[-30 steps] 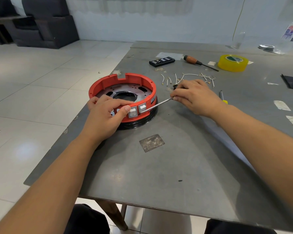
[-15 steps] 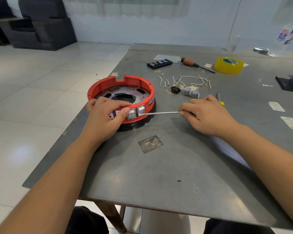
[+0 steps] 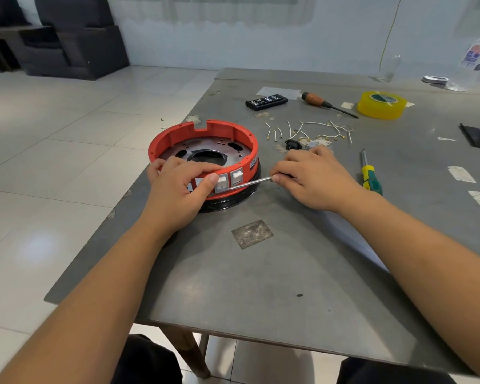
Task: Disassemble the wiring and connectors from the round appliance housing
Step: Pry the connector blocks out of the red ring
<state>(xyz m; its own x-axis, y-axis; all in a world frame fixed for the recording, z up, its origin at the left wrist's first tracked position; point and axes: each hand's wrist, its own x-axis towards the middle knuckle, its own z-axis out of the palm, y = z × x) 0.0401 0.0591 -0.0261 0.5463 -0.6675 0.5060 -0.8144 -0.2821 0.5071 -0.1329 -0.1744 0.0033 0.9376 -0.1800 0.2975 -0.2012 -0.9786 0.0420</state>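
Note:
A round red housing (image 3: 178,134) with a metal plate inside sits on a black base at the table's left edge. Two white rocker switches (image 3: 229,180) are set in its near wall. My left hand (image 3: 178,192) grips that near wall, thumb pressed beside the left switch. My right hand (image 3: 313,177) holds a thin metal tool (image 3: 251,183) whose tip points at the wall just below the switches. Cut white wires with crimp ends (image 3: 316,130) and a black connector (image 3: 290,144) lie loose behind my right hand.
A green and yellow screwdriver (image 3: 370,176) lies right of my right hand. Farther back are a wooden-handled screwdriver (image 3: 322,102), a black bit case (image 3: 266,102) and a yellow tape roll (image 3: 381,104). The grey metal table (image 3: 261,273) ends close to the housing's left side.
My right hand drew back toward me with the tool, then moved in again, so the tip now lies lower against the housing wall. My left hand has kept its grip.

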